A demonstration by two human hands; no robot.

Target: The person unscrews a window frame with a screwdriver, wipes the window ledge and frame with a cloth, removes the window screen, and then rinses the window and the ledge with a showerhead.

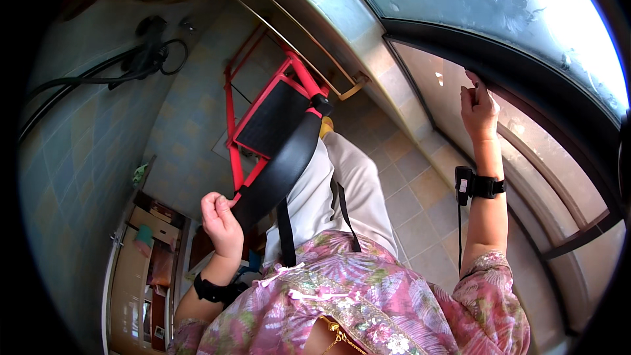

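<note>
A red folding step ladder (pixel 228 108) with black treads stands in front of me, its curved black top (pixel 282 161) close against my legs. My left hand (pixel 222 223) is closed at the left end of that top, on the red frame. Up at the right, my right hand (pixel 481 112) has its fingers curled against the lower edge of a dark window frame (pixel 453 38). Its fingertips are partly hidden by the frame.
Black hoses (pixel 92 79) hang along the tiled left wall. Ahead is a metal towel rail (pixel 328 59) with a shelf of small items above. Tiled floor (pixel 427 210) lies right of my legs. An open doorway (pixel 125 283) with shelved goods is at lower left.
</note>
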